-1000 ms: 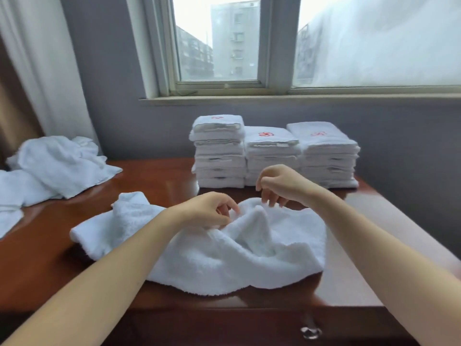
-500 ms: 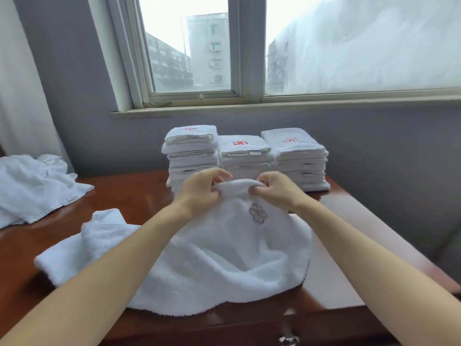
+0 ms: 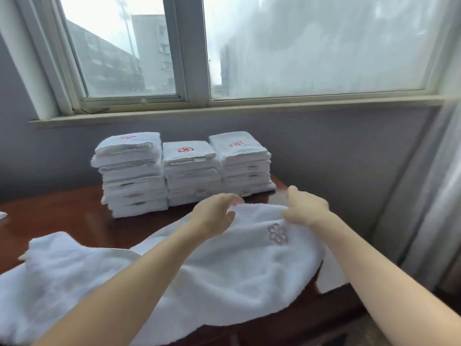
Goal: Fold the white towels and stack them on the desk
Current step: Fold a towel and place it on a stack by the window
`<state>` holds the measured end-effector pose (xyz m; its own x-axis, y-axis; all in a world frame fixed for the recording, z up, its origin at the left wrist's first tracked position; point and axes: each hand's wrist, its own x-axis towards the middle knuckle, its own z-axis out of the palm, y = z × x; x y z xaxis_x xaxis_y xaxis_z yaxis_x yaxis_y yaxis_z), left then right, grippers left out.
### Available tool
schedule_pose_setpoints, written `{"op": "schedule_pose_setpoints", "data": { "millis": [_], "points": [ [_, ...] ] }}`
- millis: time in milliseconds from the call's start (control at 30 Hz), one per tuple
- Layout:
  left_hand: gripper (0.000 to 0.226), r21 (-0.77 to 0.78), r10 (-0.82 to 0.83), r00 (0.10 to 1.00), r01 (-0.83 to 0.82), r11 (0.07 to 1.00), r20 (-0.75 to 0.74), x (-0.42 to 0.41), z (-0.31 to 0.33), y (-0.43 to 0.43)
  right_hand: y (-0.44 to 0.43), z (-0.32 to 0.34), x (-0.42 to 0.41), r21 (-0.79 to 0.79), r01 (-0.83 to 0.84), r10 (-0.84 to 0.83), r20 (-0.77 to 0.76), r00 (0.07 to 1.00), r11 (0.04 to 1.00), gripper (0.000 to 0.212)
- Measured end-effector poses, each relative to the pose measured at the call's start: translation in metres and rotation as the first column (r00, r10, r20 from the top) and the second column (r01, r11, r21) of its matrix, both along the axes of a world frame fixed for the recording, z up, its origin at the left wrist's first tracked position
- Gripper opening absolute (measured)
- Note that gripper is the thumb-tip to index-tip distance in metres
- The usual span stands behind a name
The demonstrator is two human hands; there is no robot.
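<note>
Left hand [image 3: 215, 216] and right hand [image 3: 307, 209] pinch the towel [image 3: 237, 268] by its far edge — fingertips blurred, its left end cut off.

towel [image 3: 74, 283] cut off bottom-left, right hand [image 3: 305, 208] motion-blurred

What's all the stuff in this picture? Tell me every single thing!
loose towel: one, white with a grey flower mark, spread across the desk's front.
folded towel stacks: three, white with red marks on top, side by side at the desk's back.
desk: one, reddish-brown wood, below the window.
window: one, pale frame, above the stacks; grey buildings outside.
wall: grey, under the window.
curtain: one, pale, far right.
left hand: one, gripping the loose towel's far edge.
right hand: one, gripping the same edge, near the flower mark.
</note>
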<state>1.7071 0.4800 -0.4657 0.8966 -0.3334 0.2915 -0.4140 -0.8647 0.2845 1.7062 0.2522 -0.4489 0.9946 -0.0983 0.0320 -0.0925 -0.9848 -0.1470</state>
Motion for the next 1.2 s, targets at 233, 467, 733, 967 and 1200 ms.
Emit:
{"op": "schedule_pose_setpoints", "data": {
  "millis": [233, 467, 733, 967, 1200],
  "points": [
    [0.036, 0.115, 0.169, 0.972, -0.152, 0.982, -0.162, -0.008, -0.019, 0.037, 0.044, -0.031, 0.005, 0.175, -0.365, 0.344, 0.137, 0.929, 0.915, 0.042],
    [0.032, 0.126, 0.175, 0.957, -0.149, 0.981, -0.23, -0.023, -0.028, 0.068, 0.099, -0.063, 0.013, 0.205, -0.57, 0.576, 0.036, 0.817, 0.796, 0.05],
    [0.043, 0.141, 0.08, 0.977, -0.053, 0.989, -0.196, -0.008, -0.038, 0.034, 0.066, -0.079, 0.018, 0.027, -0.313, 0.314, -0.105, 0.944, 0.95, 0.075],
    [0.041, 0.29, 0.152, 0.984, -0.121, 0.949, -0.088, -0.012, -0.019, 0.039, 0.042, -0.06, 0.02, 0.028, -0.177, 0.179, -0.174, 0.968, 0.984, 0.067],
    [0.057, 0.266, 0.353, 0.936, -0.338, 0.903, -0.007, -0.034, 0.0, 0.135, 0.129, -0.017, -0.002, 0.336, -0.518, 0.575, -0.095, 0.812, 0.787, 0.056]
  ]
}}
